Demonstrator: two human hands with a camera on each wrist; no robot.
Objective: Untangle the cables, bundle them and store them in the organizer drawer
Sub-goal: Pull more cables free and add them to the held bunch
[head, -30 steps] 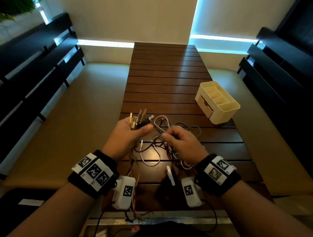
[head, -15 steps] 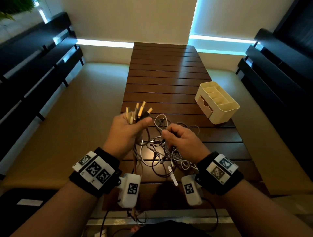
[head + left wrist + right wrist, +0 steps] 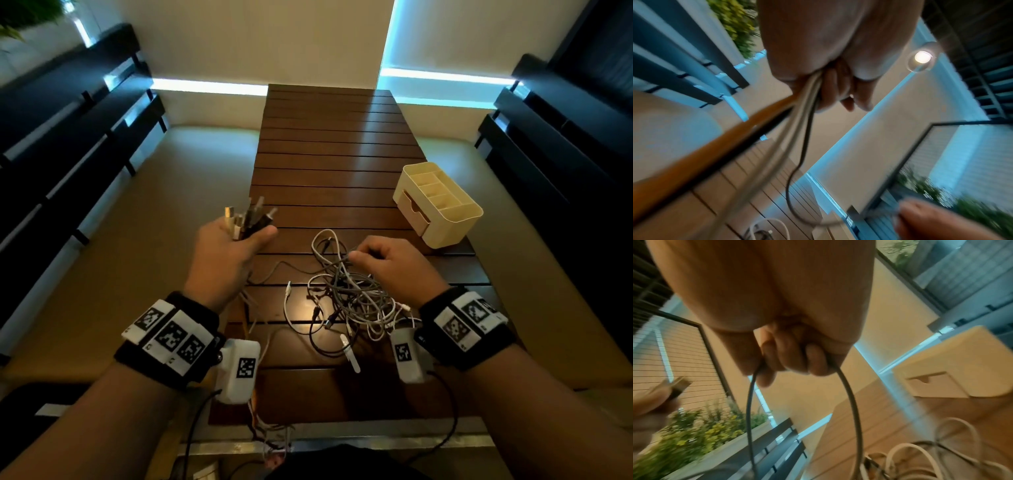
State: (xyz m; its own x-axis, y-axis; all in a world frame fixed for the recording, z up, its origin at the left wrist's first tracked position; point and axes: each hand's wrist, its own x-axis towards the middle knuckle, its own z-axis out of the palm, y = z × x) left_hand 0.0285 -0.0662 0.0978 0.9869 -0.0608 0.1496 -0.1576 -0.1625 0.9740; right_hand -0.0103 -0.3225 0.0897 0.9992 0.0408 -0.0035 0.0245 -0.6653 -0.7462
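Observation:
My left hand (image 3: pixel 236 243) grips a bunch of cable plug ends (image 3: pixel 248 219) that stick up from its fist; their cords (image 3: pixel 797 116) trail down from the palm. A tangled heap of white, grey and black cables (image 3: pixel 346 301) lies on the dark wooden slat table (image 3: pixel 329 157). My right hand (image 3: pixel 387 260) hovers over the heap's right side and pinches a grey cable (image 3: pixel 851 402), which loops down from its fingers. The cream organizer (image 3: pixel 442 202), with its small front drawer (image 3: pixel 412 209) closed, stands to the right of the heap.
A white clip-like piece (image 3: pixel 349 353) lies at the heap's near edge. Dark benches run along both sides of the room. The table's far half is bare wood, and the tan floor (image 3: pixel 102 274) lies to both sides.
My hands have drawn apart: the left has gone left with the plug ends, the right has moved right and back with a grey cable. The heap now lies more spread on the table.

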